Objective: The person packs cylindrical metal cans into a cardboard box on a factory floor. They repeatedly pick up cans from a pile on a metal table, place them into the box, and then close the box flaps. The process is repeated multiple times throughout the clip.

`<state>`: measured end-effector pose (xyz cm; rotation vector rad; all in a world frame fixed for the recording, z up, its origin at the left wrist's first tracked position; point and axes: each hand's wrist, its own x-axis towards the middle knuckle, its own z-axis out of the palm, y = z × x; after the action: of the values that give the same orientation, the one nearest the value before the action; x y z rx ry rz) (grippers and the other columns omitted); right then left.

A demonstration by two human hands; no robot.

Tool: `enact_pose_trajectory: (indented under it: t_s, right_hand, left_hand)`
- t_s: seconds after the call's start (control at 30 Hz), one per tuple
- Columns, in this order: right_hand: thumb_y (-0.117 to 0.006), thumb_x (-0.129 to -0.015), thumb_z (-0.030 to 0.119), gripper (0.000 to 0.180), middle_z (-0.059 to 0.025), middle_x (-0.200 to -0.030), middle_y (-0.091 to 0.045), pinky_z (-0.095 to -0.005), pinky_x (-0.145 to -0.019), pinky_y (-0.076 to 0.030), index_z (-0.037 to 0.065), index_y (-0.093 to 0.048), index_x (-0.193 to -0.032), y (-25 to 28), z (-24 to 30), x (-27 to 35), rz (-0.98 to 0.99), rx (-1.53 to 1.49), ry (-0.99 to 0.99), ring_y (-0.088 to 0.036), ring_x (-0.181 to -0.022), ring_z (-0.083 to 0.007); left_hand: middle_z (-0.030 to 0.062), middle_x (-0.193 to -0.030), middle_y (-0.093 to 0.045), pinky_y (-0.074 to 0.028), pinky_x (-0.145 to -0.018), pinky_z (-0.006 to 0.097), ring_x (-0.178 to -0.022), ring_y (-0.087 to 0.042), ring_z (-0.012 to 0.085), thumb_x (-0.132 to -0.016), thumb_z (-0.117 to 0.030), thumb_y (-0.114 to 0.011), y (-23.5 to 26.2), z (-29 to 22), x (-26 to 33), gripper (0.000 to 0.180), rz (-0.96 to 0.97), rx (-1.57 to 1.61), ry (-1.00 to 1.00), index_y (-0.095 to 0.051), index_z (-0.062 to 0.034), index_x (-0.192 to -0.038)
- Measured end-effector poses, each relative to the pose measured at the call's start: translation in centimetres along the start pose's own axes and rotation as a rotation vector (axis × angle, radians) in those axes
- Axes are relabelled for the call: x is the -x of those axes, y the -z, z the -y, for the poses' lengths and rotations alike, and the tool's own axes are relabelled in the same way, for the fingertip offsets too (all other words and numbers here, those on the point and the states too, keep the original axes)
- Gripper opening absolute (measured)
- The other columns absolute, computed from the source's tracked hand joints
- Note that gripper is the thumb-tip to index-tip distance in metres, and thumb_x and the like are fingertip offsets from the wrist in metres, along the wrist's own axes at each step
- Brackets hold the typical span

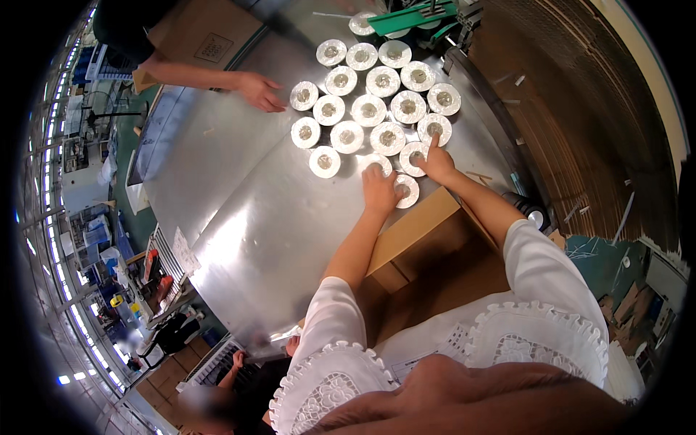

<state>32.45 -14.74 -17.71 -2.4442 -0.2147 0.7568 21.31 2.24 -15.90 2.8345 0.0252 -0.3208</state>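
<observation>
Several round rolls with crinkled silver-white tops and hollow centres (368, 110) stand close together on the metal table (239, 196). My left hand (380, 192) is closed on two of the nearest rolls, its fingers at one centre and its thumb at the other roll (408, 193). Just right of it, my right hand (439, 165) has its index finger in the centre of one roll (444, 125) and its thumb at the roll below (410, 150). Below my hands, against my body, is an open cardboard box (406, 243); none of the rolls shows inside it.
A co-worker's hand (261, 91) reaches in from the upper left beside the rolls. A closed carton (206, 32) stands behind that arm. A green guide (409, 18) crosses the table's far end. Stacked flat cardboard (573, 109) lines the right. Another person (235, 384) is at lower left.
</observation>
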Motion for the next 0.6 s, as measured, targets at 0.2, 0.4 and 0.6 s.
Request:
enact_pose_trajectory:
  t_s: [0.2,0.4,0.6]
  right_hand:
    - [-0.074,-0.070,0.028,0.085,-0.0257,-0.089,-0.065,-0.0413,-0.073,-0.052,-0.008,-0.032,-0.134,1.8,-4.2,-3.1,-0.093,-0.128,0.171,-0.065,-0.081,-0.0386]
    - [-0.073,-0.073,0.011,0.069,-0.0125,-0.090,-0.069,-0.0264,-0.069,-0.050,0.001,-0.042,-0.133,16.9,-2.7,1.9,-0.051,-0.492,0.283,-0.062,-0.082,-0.0105]
    - [-0.071,-0.075,0.006,0.064,-0.0132,-0.113,-0.064,-0.0301,-0.077,-0.053,0.004,-0.043,-0.132,26.8,6.7,16.5,-0.482,-0.177,0.718,-0.065,-0.091,-0.0173]
  left_hand:
    - [0.0147,-0.097,-0.059,-0.043,-0.084,0.043,-0.097,-0.054,0.0310,-0.070,-0.051,-0.068,3.0,2.7,-1.3,0.043,0.131,0.049,0.134,-0.070,-0.0187,-0.099]
    - [0.0018,-0.092,-0.066,-0.046,-0.074,0.027,-0.084,-0.058,0.0111,-0.086,-0.018,-0.059,15.2,12.2,9.7,0.021,-0.324,1.150,0.587,-0.068,-0.0026,-0.098]
    - [0.0078,-0.110,-0.062,-0.053,-0.082,0.037,-0.095,-0.061,0.0210,-0.089,-0.015,-0.055,22.5,2.7,24.6,0.036,-0.125,2.172,0.660,-0.053,-0.0050,-0.123]
